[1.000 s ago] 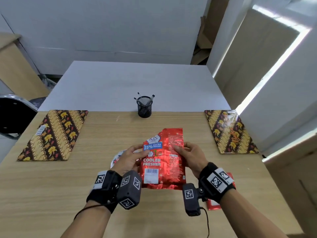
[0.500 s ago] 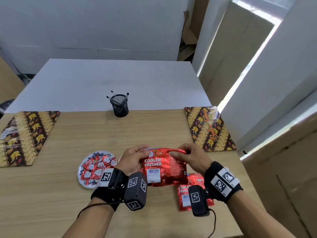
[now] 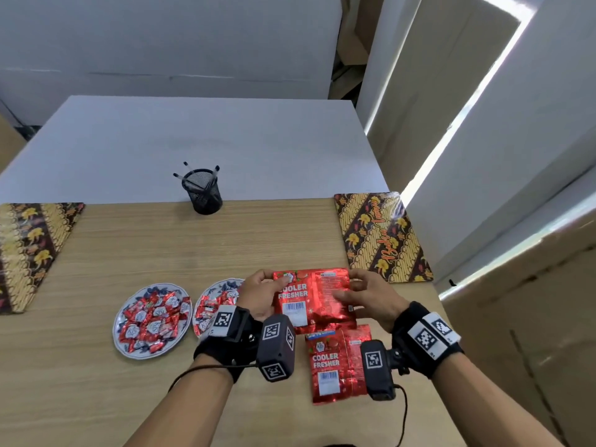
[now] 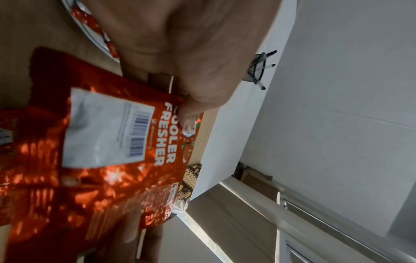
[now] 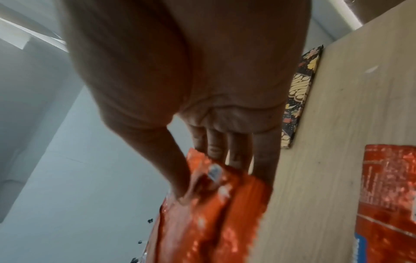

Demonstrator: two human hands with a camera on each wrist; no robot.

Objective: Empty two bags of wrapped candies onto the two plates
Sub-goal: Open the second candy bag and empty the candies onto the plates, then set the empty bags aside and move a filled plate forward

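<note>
plates: both plates, left plate (image 3: 120, 321) and right plate (image 3: 215, 287), already piled with candies
held bag: flat-looking bag (image 3: 314, 296) at 3 o'clock of them, left hand (image 3: 263, 293) and right hand (image 3: 371, 296) fingers pinching its top corners
spare bag: second bag (image 3: 337, 366) lies flat on tabletop (image 3: 225, 246) at 6 o'clock
left: looks basically done

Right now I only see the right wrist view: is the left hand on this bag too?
Observer: Yes, the left hand pinches the held bag at its top left corner.
Operator: Do both plates have candies?
Observer: The left plate holds a heap of wrapped candies; the right plate holds some too, partly hidden behind the left wrist.
Operator: Anything beyond them?
Observer: A black mesh pen cup stands upright farther back.
</note>
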